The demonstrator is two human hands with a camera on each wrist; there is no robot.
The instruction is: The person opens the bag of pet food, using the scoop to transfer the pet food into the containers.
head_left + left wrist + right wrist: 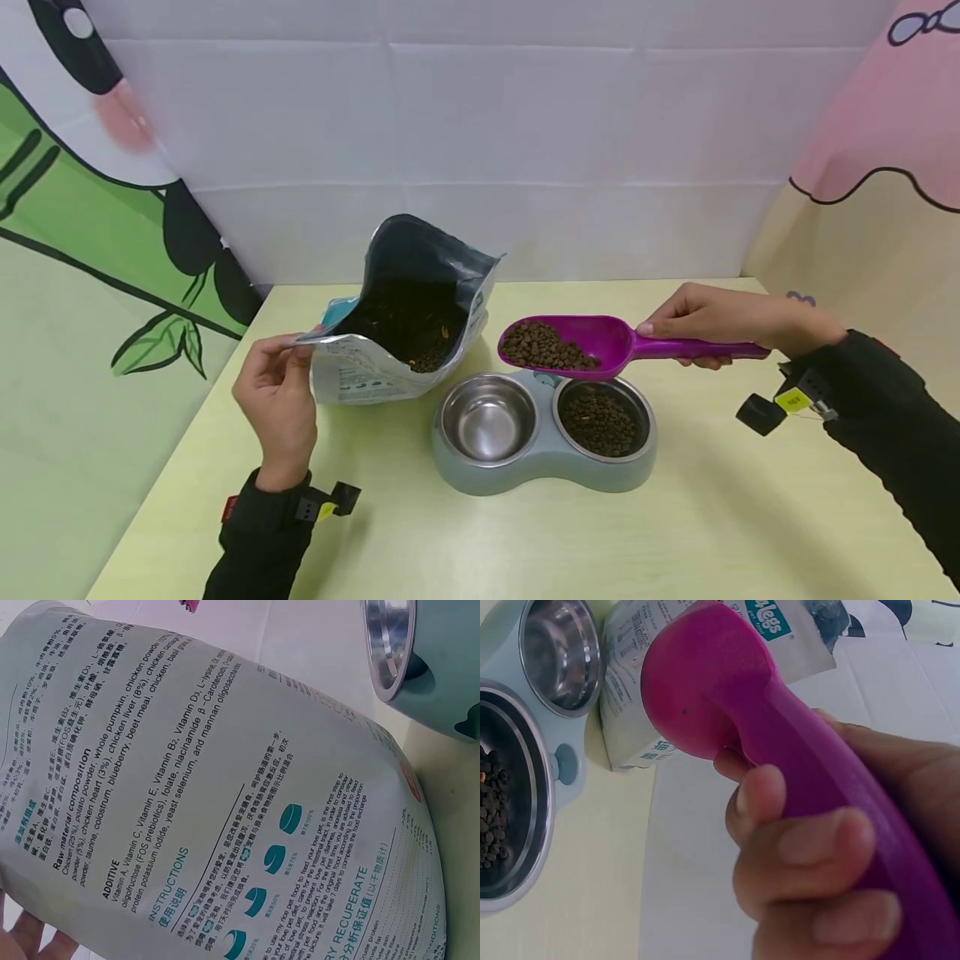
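My left hand pinches the near left edge of an open pet food bag, which tilts toward me and shows brown kibble inside. Printed text covers the side of the bag in the left wrist view. In my right hand is the handle of a purple scoop, held level with a heap of kibble in it. The scoop is over the back of a double pet bowl. Its right steel bowl holds kibble; the left steel bowl is bare inside.
The pale yellow table reaches back to a white wall sheet. Cartoon-printed panels stand at the left and right sides. A small camera is strapped to each wrist over dark sleeves.
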